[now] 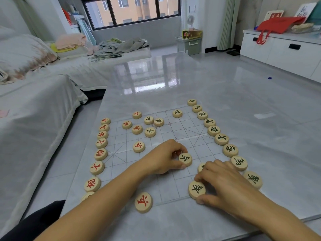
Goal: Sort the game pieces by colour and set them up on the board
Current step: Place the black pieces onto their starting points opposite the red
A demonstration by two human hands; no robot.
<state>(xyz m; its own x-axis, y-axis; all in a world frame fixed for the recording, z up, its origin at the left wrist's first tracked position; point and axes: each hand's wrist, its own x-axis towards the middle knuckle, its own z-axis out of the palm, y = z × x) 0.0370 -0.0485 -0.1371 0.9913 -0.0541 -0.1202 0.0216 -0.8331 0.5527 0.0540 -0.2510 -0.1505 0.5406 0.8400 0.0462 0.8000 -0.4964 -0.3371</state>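
A clear gridded board (173, 133) lies on the grey table. Round wooden pieces with red characters line its left edge (101, 154), and pieces with black characters line its right edge (221, 139). Several more of both colours stand inside the grid. My left hand (166, 158) pinches a black-marked piece (185, 159) near the board's middle. My right hand (225, 185) holds another black-marked piece (196, 189) between thumb and fingertips at the near right, and partly hides a third piece (201, 166). A red-marked piece (143, 202) sits at the near edge.
A white-covered sofa (34, 94) runs along the left with clothes piled at its far end. A white low cabinet (281, 51) with a red bag stands at the right. The glossy table top (156, 75) stretches beyond the board.
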